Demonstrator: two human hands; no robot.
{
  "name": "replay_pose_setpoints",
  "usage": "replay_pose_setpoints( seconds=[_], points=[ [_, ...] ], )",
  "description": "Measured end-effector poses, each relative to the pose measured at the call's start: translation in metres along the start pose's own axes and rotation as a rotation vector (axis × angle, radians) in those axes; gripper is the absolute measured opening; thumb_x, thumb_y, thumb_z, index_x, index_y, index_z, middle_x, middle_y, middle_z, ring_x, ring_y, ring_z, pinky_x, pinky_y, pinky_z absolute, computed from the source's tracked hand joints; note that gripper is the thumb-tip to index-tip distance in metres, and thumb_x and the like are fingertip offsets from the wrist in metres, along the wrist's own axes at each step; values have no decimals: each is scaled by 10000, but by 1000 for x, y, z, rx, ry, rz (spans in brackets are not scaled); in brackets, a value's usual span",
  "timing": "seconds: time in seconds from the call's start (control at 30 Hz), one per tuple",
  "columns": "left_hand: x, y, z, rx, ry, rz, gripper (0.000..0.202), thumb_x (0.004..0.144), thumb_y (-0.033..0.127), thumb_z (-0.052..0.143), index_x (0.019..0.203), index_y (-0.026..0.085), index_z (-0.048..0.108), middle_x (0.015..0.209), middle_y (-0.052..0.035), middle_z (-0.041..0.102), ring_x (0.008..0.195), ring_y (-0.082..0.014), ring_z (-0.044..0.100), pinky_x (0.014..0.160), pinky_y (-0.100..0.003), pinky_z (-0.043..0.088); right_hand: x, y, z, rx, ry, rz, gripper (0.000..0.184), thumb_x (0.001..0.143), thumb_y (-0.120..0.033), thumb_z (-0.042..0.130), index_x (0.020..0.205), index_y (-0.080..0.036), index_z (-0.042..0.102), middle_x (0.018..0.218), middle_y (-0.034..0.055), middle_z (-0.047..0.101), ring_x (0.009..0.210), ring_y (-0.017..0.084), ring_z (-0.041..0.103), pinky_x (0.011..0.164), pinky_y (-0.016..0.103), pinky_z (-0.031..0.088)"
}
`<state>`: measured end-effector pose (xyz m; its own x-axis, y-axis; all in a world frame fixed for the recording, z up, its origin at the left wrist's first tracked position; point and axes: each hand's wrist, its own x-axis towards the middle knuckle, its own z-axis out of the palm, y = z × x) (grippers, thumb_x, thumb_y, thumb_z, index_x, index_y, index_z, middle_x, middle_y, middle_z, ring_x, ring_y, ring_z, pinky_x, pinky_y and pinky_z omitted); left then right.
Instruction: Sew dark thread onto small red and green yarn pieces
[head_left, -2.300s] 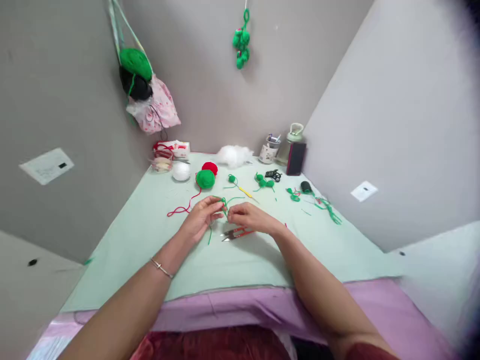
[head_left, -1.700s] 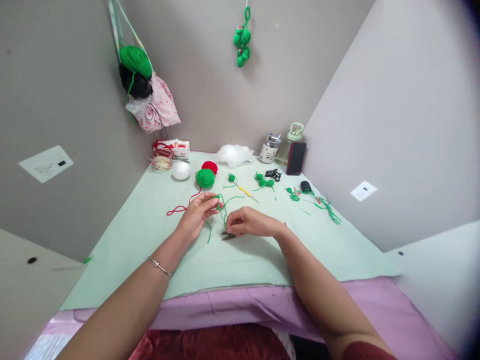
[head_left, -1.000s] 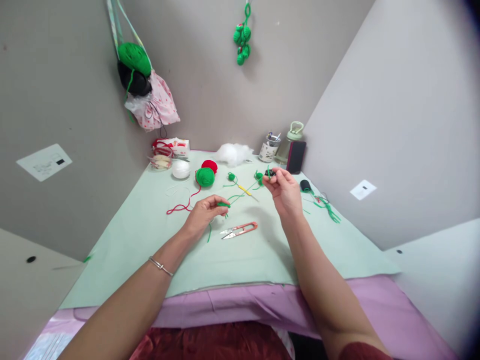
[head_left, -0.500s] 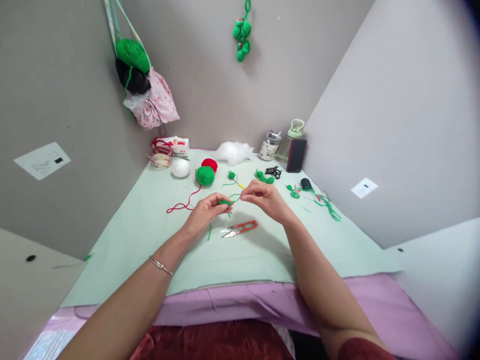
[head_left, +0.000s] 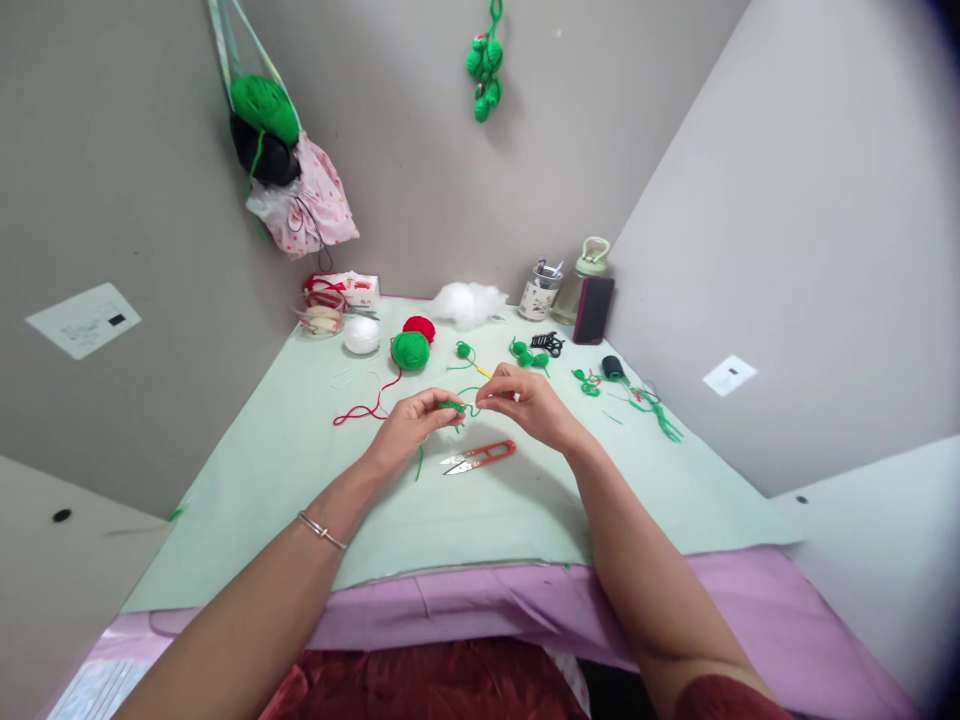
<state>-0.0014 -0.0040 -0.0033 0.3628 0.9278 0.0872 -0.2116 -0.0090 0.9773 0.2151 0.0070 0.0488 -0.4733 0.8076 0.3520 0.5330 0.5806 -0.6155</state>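
Observation:
A small green crocheted piece (head_left: pixel 451 406) is pinched between the thumb and fingers of my left hand (head_left: pixel 416 416). Close beside it, my right hand (head_left: pixel 525 402) is closed in a pinch on a strand of green yarn (head_left: pixel 473 410) that runs to the piece. Whether a needle is also between those fingertips is too small to tell. Below the hands lie orange-handled thread snips (head_left: pixel 480 456), blades pointing left. Just behind my right hand shows a yellow handle (head_left: pixel 484 371), partly hidden, near a small green crocheted ball (head_left: pixel 463 351).
Balls of green yarn (head_left: pixel 410 351), red yarn (head_left: pixel 419 328) and white yarn (head_left: pixel 361 336) sit at the back left. White stuffing (head_left: pixel 469 304), a pen holder (head_left: pixel 539 294), a bottle (head_left: pixel 587 270) and a phone (head_left: pixel 593 311) line the wall. Green crocheted pieces (head_left: pixel 525 357) lie right.
My right hand has shifted slightly left and down, closer to my left hand. The yarn between them now hangs in a slack curve. My left hand stays almost still.

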Motion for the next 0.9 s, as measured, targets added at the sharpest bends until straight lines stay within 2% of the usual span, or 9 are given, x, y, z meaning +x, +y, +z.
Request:
replay_pose_setpoints(
  seconds=[0.23, 0.6, 0.9],
  points=[
    [0, 0, 0, 18, -16, -3, 214, 801, 320, 712, 965, 183, 705, 980, -60, 711, 923, -200, 671, 939, -335, 447, 0, -3, 0, 4, -12, -10, 140, 891, -299, 648, 834, -209, 740, 765, 7, 520, 695, 123, 487, 651, 265, 364],
    [-3, 6, 2, -14, -110, -45, 225, 795, 351, 723, 936, 176, 712, 920, -58, 704, 876, -193, 664, 899, -335, 466, 0, -4, -2, 140, -77, -29, 214, 885, -382, 647, 834, -196, 742, 756, 19, 518, 729, 146, 498, 684, 283, 393],
    [-5, 6, 3, -18, -130, -62, 235, 801, 360, 719, 946, 175, 721, 931, -74, 717, 881, -196, 660, 902, -342, 469, -1, -5, -9, 130, -107, -15, 229, 878, -402, 652, 830, -196, 740, 761, 21, 527, 722, 145, 511, 666, 274, 395]
  ],
)
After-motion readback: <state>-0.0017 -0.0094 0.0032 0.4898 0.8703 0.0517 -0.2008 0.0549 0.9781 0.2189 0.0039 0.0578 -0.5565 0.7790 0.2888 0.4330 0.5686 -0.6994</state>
